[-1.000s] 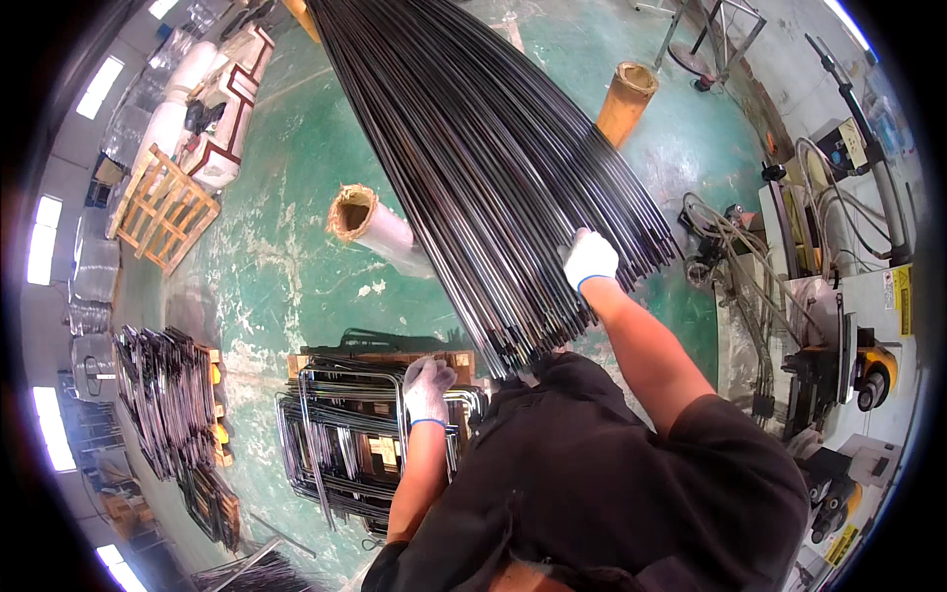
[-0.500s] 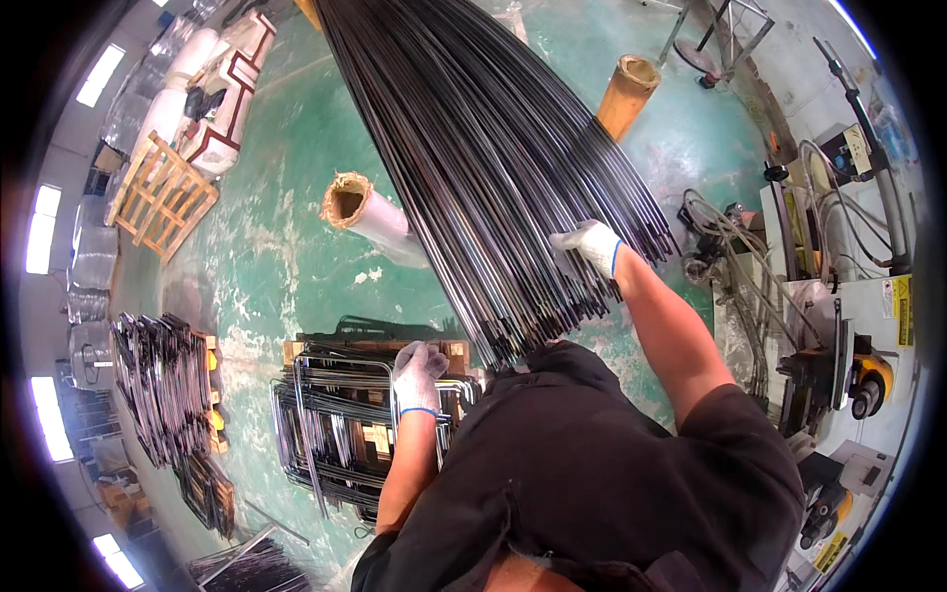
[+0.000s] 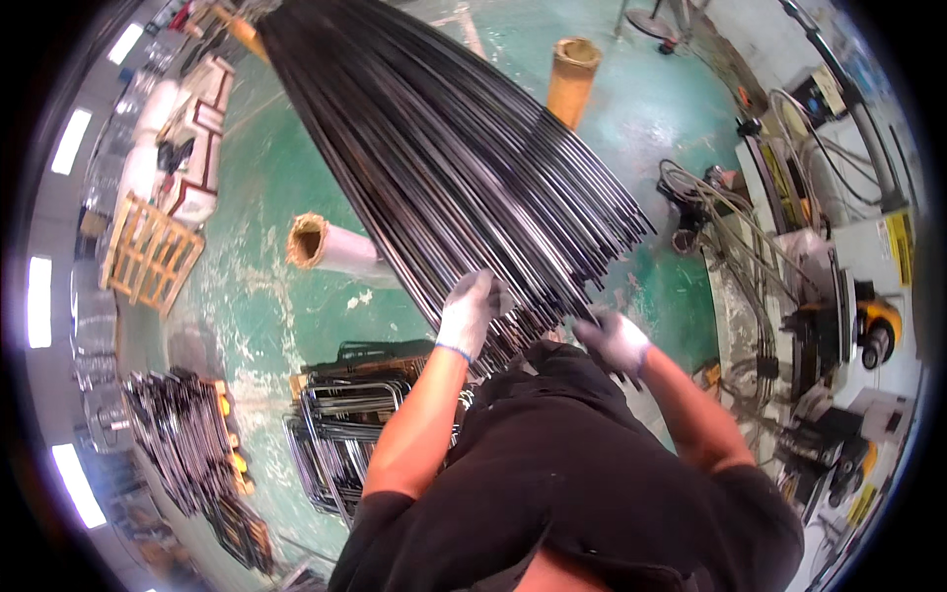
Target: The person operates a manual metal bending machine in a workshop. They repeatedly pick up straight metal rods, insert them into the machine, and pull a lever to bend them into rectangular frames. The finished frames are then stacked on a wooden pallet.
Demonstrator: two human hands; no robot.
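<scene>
A long bundle of dark metal tubes (image 3: pixel 444 168) stretches from the far left toward my body, its near ends fanned out unevenly. My left hand (image 3: pixel 468 314), in a white glove, is over the near left ends, fingers bent and slightly apart, with no tube plainly gripped. At the near right ends my right hand (image 3: pixel 616 342), gloved too, is closed around a dark tube; a short tube end shows below the palm. Its fingertips are partly blurred.
Two upright cardboard cores flank the bundle, a wrapped one (image 3: pixel 340 247) left and an orange one (image 3: pixel 573 84) right. Bent tube frames (image 3: pixel 340 434) are stacked at lower left, more (image 3: pixel 178 434) beyond. A wooden pallet (image 3: pixel 153 255) leans far left. Machines with hoses (image 3: pixel 735 222) line the right.
My left hand has left the stacked bent frames and moved up and right to the tube ends. My right hand has come down toward my body and closed on a tube. The view has shifted.
</scene>
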